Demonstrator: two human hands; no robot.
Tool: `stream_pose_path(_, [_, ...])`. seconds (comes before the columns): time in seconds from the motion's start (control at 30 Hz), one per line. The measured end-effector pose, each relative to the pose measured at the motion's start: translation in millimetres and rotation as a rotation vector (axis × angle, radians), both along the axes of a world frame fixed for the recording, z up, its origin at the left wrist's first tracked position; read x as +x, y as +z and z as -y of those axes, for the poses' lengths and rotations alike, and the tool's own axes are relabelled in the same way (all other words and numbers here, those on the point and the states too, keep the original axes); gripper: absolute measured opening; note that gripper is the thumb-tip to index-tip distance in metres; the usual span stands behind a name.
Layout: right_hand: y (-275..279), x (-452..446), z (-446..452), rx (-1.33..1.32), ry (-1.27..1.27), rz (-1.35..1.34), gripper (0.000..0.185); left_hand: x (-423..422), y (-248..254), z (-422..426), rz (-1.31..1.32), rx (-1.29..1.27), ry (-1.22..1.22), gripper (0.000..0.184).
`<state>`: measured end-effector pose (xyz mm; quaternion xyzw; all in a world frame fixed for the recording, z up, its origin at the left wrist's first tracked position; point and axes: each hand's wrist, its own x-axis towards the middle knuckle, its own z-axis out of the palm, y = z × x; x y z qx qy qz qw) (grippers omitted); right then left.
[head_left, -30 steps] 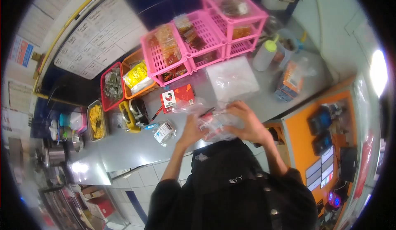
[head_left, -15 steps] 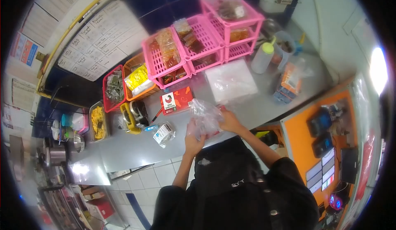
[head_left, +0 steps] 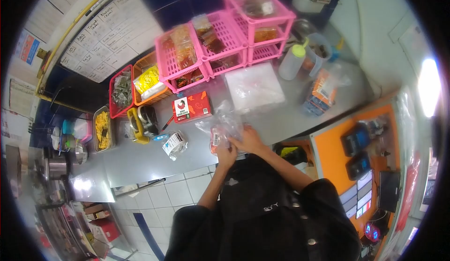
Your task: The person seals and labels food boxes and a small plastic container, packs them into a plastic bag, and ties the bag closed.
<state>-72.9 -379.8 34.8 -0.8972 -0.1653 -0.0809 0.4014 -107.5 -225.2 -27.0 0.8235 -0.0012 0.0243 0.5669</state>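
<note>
A clear plastic bag (head_left: 227, 117) is between my hands at the counter's front edge, with something red that bears a white label showing through its lower left side. My left hand (head_left: 227, 154) is closed on the bag's near side. Against its right side, my right hand (head_left: 249, 139) is closed too, with its fingertips close to the left hand. Just beyond the bag lies a red box (head_left: 191, 107) with a rooster logo. To the left rests a clear plastic packet with a white label (head_left: 175, 144).
White plastic sheets (head_left: 254, 90) lie farther back, before pink stacked baskets (head_left: 225, 33). A squeeze bottle (head_left: 293, 63) and a blue-orange pack (head_left: 320, 92) stand on the right. At left are a yellow tape dispenser (head_left: 137, 126) and a food tray (head_left: 102, 130).
My hands have drawn closer together on the bag. The bag's red contents and white label now show at its left side. The whole view has shifted slightly.
</note>
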Motion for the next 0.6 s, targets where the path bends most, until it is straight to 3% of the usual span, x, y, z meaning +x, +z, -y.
stream_pose_path(0.07, [-12.6,12.4,-11.0,-0.082,-0.009,-0.362,0.046,-12.8,23.5,-1.3,0.137,0.296,-0.158,0.048])
stream_pose_path(0.17, [-2.4,9.5,-32.3,-0.121,-0.118,-0.468,0.037,-25.8,5.7,9.4,0.034,0.327,-0.180,0.053])
stream_pose_path(0.3, [0.4,-19.8,-44.0,-0.142,-0.087,-0.259,0.036,-17.3,-6.2,30.3,-0.038,0.172,-0.242,0.039])
stream_pose_path(0.37, [40.3,-36.4,-29.0,-0.113,0.057,-0.136,0.029,-7.6,-13.6,32.7,-0.029,0.165,-0.229,0.036])
stream_pose_path(0.43, [49.2,-45.8,6.0,0.089,0.300,-0.138,0.021,-0.6,-23.0,28.5,-0.039,0.168,-0.217,0.033])
stream_pose_path(0.5, [79.8,-45.4,45.0,0.397,0.280,-0.517,0.024,5.3,-38.6,25.5,-0.051,0.157,-0.210,0.029])
stream_pose_path(0.53, [76.9,-37.8,62.0,0.383,0.289,-0.519,0.024,7.8,-38.7,25.1,-0.053,0.149,-0.210,0.028])
stream_pose_path(0.6, [66.0,-14.0,88.4,0.376,-0.059,-0.457,0.027,5.2,-33.7,28.3,-0.012,0.148,-0.191,0.025])
